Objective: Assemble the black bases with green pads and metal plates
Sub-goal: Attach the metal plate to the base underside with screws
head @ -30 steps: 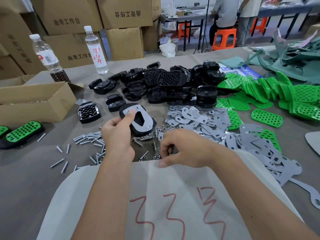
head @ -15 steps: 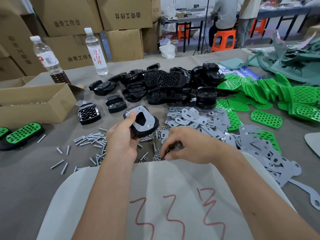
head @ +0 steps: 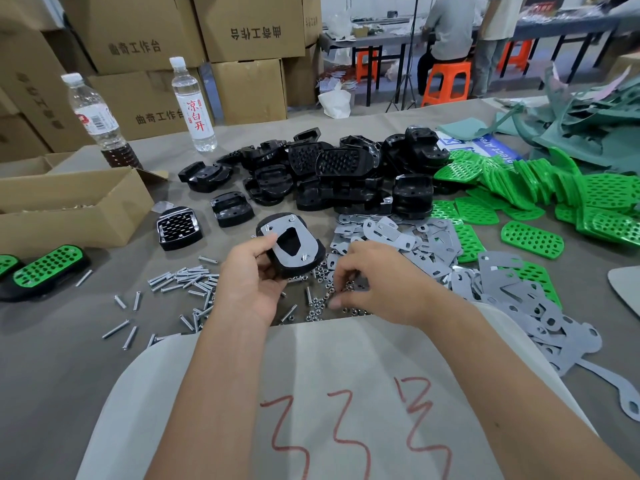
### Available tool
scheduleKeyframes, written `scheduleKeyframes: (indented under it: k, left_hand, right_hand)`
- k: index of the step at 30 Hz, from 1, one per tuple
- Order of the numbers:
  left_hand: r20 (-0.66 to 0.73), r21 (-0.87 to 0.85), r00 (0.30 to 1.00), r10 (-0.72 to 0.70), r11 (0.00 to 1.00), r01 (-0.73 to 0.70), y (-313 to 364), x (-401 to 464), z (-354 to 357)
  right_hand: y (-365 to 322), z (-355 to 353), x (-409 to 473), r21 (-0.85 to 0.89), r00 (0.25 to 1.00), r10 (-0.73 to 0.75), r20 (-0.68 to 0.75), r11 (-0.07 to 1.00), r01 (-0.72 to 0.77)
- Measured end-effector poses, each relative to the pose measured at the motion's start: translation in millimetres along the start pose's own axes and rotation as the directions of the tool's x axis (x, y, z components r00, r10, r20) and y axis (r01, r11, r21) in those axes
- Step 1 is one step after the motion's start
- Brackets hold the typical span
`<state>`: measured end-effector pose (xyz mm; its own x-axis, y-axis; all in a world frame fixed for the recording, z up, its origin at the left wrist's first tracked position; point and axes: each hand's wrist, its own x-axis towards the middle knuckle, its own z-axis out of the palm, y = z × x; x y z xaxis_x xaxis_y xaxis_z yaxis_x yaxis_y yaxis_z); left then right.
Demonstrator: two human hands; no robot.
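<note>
One oval black plastic base (head: 300,263) with a shiny metal plate (head: 290,242) seated on it is gripped in the left hand (head: 250,282), tilted, above the grey table (head: 52,341). Right hand (head: 372,284) fingertips curl, pinching among small steel nuts (head: 317,308) just beside it. Green perforated pads (head: 531,239) lie well right; loose steel bolts (head: 183,278) lie left.

A factory assembly workshop. Bulk piles of black bases (head: 332,174), green pads (head: 540,188) and metal plates (head: 433,251) cover the table (head: 52,341). Stacked cartons (head: 249,26) stand behind the table, and beyond it workers sit at another bench (head: 446,26).
</note>
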<state>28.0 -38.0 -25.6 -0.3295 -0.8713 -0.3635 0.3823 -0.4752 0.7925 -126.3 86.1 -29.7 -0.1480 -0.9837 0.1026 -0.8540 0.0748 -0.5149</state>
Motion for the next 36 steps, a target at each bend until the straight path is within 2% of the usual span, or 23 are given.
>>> scheduleKeyframes:
  k: [2,7,10,13,18,20,23,25,28,36]
  left_hand:
    - [0.007,0.027,1.000,0.006,1.000,-0.006,-1,0,0]
    - [-0.006,0.099,0.999,0.043,0.994,-0.042,-4,1,1]
    - [-0.021,0.144,0.994,0.106,0.984,-0.102,-7,1,2]
    - [0.009,0.176,0.992,0.126,0.976,-0.125,-9,-3,6]
    - [0.124,0.318,0.981,0.146,0.931,-0.179,-17,-14,14]
    - [0.174,0.412,0.972,0.157,0.885,-0.217,-21,-18,17]
    - [0.221,0.533,0.959,0.178,0.801,-0.272,-27,-22,21]
    - [0.266,0.554,0.946,0.188,0.773,-0.309,-29,-24,23]
    - [0.306,0.545,0.933,0.187,0.769,-0.333,-29,-25,22]
    - [0.268,0.540,0.948,0.171,0.788,-0.295,-27,-25,20]
  right_hand:
    - [3,-2,-1,0.014,0.999,0.003,0.032,1.000,-0.004]
    - [3,4,0,0.006,1.000,0.008,-0.014,1.000,-0.008]
    - [3,8,1,0.149,0.986,0.047,-0.163,0.988,-0.023]
    - [5,8,2,0.394,0.923,0.162,-0.350,0.919,-0.011]
    - [7,10,4,0.559,0.797,0.262,-0.545,0.822,0.112]
    - [5,10,4,0.565,0.760,0.259,-0.596,0.808,0.168]
    - [0,13,5,0.467,0.742,0.164,-0.650,0.857,0.220]
    - [-2,16,6,0.402,0.752,0.106,-0.651,0.888,0.223]
    - [-1,18,6,0.398,0.786,0.092,-0.612,0.894,0.206]
    - [0,14,4,0.479,0.854,0.102,-0.510,0.858,0.183]
